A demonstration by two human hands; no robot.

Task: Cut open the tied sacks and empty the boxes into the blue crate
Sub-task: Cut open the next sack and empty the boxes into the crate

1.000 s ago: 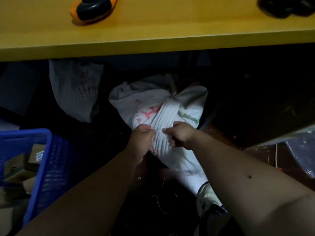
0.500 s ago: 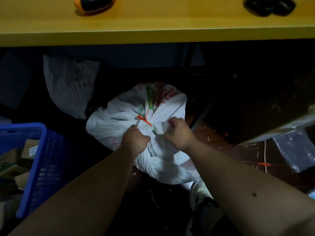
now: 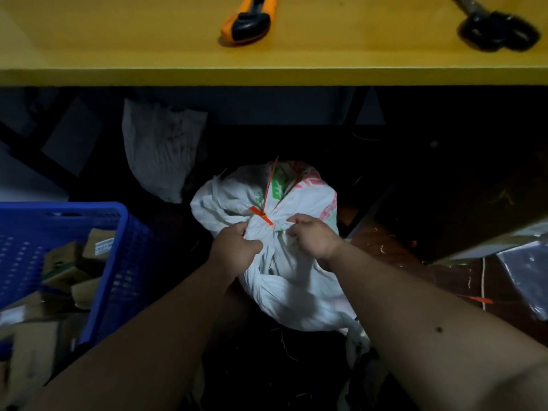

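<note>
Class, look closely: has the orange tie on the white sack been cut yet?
No, the orange tie still cinches the neck of the white sack.

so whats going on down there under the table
A person is crouched over a white sack on the floor below a yellow table. The left hand and right hand both grip the bunched cloth at its neck, which is tied with an orange zip tie; it is not cut yet. An orange utility knife and black scissors lie on the tabletop. The blue crate at the left already holds some cardboard boxes.
</note>
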